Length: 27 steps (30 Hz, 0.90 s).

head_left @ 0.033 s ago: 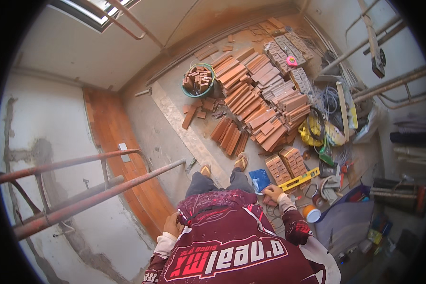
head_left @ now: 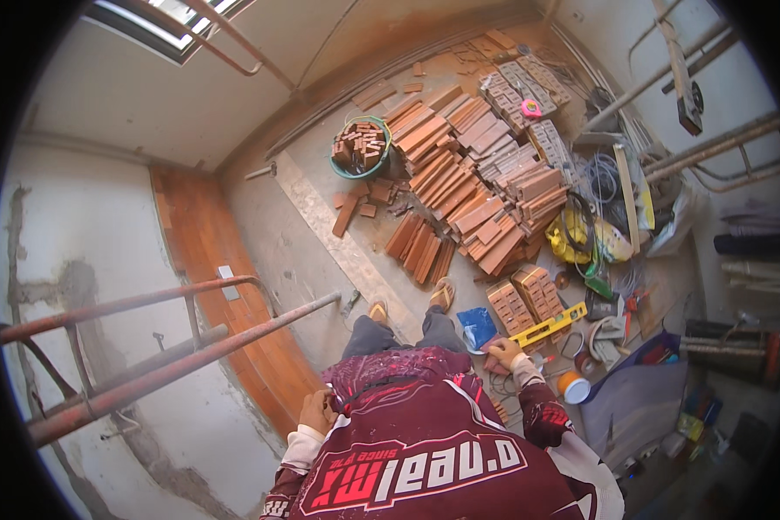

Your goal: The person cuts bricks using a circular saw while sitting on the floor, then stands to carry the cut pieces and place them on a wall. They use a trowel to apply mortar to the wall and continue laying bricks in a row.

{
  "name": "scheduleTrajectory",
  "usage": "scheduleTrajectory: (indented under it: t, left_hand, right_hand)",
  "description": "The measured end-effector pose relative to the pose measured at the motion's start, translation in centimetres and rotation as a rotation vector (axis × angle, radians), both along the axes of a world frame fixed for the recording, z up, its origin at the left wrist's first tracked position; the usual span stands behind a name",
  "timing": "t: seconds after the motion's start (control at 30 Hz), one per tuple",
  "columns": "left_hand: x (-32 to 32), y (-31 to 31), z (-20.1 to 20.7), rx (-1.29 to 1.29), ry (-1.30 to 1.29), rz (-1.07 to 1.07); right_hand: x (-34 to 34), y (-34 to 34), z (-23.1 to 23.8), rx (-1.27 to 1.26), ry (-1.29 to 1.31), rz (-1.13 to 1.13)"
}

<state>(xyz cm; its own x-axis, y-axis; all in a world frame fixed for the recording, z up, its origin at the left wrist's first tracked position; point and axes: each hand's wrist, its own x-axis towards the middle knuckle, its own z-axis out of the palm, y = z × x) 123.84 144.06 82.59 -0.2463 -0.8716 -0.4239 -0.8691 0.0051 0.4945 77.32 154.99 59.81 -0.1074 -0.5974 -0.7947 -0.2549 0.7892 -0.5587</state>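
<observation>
My left hand (head_left: 318, 412) is at my left side against the hem of my maroon shirt (head_left: 390, 381). Its fingers are curled in, and what they grip, if anything, is hidden. My right hand (head_left: 505, 353) hangs out from my right side with its fingers bent together; I cannot make out anything between them. In the picture it lies beside a blue packet (head_left: 477, 328) and the left end of a yellow spirit level (head_left: 553, 327). Just beyond the level stand two stacks of perforated red bricks (head_left: 525, 301). A white tub with orange (head_left: 573, 387) sits right of my right hand.
Ahead lies a large pile of reddish-brown tiles (head_left: 472, 186), with a teal bucket of pieces (head_left: 338, 167) at its left. A pink tape measure (head_left: 531, 108) rests on grey blocks. Rusty scaffold tubes (head_left: 191, 355) jut in from the left, others (head_left: 719, 152) from the right.
The whole view has shifted very slightly, and my right hand appears a little farther right. Otherwise both hands keep their places.
</observation>
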Motion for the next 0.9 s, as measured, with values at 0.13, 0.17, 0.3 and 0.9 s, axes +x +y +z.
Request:
scheduleTrajectory:
  t: [0.13, 0.17, 0.3, 0.9]
  left_hand:
    - [-0.6, -3.6, 3.0, 0.454, 0.025, 0.093]
    - [0.0, -4.2, 3.0, 0.491, -0.024, -0.005]
    - [5.2, -5.4, 0.1, 0.589, -0.189, -0.371]
    - [17.0, -8.2, -9.4, 0.895, 0.057, -0.571]
  right_hand:
    - [0.0, 6.8, -2.0, 0.140, 0.205, -0.072]
    - [0.5, 8.7, -2.8, 0.177, 0.268, -0.046]
    - [4.5, 13.3, -2.3, 0.267, 0.238, -0.142]
    - [22.4, 7.6, 18.1, 0.032, 0.060, 0.410]
